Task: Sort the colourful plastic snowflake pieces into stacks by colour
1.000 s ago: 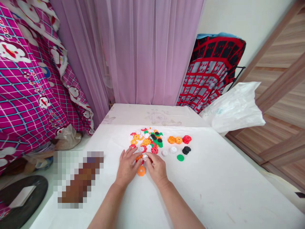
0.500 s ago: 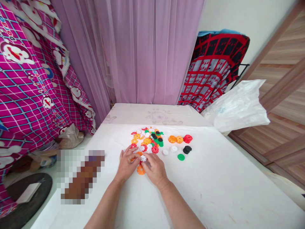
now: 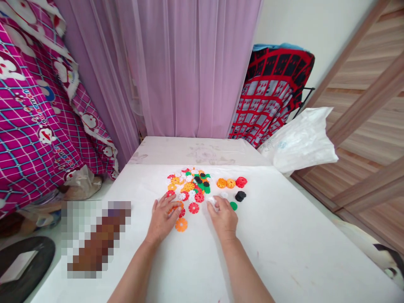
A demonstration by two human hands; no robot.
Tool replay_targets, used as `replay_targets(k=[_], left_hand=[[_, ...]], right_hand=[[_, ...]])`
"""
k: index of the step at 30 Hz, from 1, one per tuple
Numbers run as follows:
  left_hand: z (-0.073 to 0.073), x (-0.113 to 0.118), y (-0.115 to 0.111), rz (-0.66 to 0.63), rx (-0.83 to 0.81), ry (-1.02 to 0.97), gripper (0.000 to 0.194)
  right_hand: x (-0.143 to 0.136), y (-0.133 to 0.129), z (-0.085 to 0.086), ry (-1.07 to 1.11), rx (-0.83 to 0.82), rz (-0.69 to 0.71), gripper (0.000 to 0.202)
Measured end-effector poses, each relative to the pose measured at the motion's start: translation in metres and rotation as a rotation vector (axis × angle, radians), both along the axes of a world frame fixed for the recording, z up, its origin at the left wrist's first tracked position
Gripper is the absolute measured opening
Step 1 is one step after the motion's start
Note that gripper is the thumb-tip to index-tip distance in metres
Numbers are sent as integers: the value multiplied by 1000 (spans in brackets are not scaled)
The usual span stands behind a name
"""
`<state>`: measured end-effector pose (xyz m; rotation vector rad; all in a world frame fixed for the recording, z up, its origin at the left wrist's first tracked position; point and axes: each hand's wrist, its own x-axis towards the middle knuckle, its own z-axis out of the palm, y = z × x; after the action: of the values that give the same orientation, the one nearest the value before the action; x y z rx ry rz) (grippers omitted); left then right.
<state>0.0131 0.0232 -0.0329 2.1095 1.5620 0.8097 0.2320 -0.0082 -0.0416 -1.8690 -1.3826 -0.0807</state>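
Observation:
Plastic flower-shaped discs in white, red, orange, yellow, green and black lie in a mixed pile (image 3: 189, 185) on the white-covered table (image 3: 195, 265). My left hand (image 3: 162, 219) rests at the pile's near left side, fingers spread over an orange disc (image 3: 176, 205). With fingertips pinched, my right hand (image 3: 224, 218) has a white disc (image 3: 212, 199) at the table, beside another white disc (image 3: 224, 195). Between my hands lies a red disc (image 3: 193, 208); nearer me is a single orange disc (image 3: 181, 224).
Right of the pile sit small colour groups: orange (image 3: 221, 183), yellow-orange (image 3: 231, 183), red (image 3: 241, 182), black (image 3: 240, 196) and green (image 3: 233, 206). A white plastic bag (image 3: 303, 141) stands by the table's right edge. A pixelated patch (image 3: 101, 237) covers the left side.
My right hand has moved right, away from my left hand, carrying a white disc to the white ones. A red disc now shows between the hands. The view has shifted slightly.

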Motion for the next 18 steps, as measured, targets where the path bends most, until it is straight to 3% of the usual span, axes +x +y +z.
replay_targets(k=[3,7,18], left_hand=[[-3,0,1,7,19,0,29],[-3,0,0,16,36,9,28],[-8,-2,4,56,53,6,31]], right_hand=[[12,3,2,57,-144,-100,35],[11,6,5,63,-242,-96,32],[11,6,2,-26,-236,-64,22]])
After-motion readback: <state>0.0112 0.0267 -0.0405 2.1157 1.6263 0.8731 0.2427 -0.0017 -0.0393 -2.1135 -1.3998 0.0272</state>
